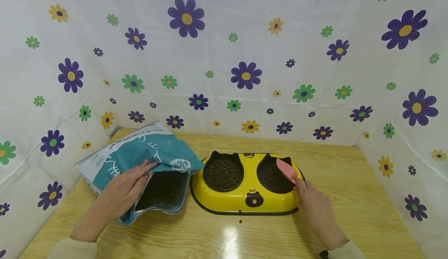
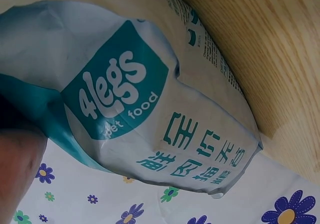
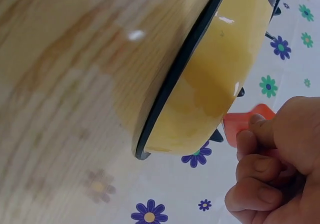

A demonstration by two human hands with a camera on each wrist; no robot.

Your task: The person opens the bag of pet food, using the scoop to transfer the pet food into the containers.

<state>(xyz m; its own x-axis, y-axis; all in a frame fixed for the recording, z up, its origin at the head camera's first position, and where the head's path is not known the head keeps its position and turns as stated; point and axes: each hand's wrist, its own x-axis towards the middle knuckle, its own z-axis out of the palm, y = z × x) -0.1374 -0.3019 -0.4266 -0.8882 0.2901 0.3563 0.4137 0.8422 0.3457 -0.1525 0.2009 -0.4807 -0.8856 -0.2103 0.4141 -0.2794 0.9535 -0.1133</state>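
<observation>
My left hand [image 1: 123, 189] grips the teal and white pet food bag [image 1: 140, 150] at its mouth, fingers over the upper edge. Its opening shows brown kibble [image 1: 161, 191]; in the left wrist view the bag [image 2: 165, 104] reads "4Legs pet food". My right hand [image 1: 314, 203] holds a pink scoop [image 1: 287, 171] by its handle, fingers curled round it in the right wrist view. The scoop is tilted over the right bowl [image 1: 265, 183] of a yellow double feeder [image 1: 224, 202]. Kibble lies in that bowl. The left bowl [image 1: 224, 171] holds more kibble.
A wooden table [image 1: 336, 165] bears everything. One stray kibble piece [image 1: 240, 221] lies in front of the feeder. A white cloth [image 1: 217, 45] printed with flowers hangs behind and at both sides.
</observation>
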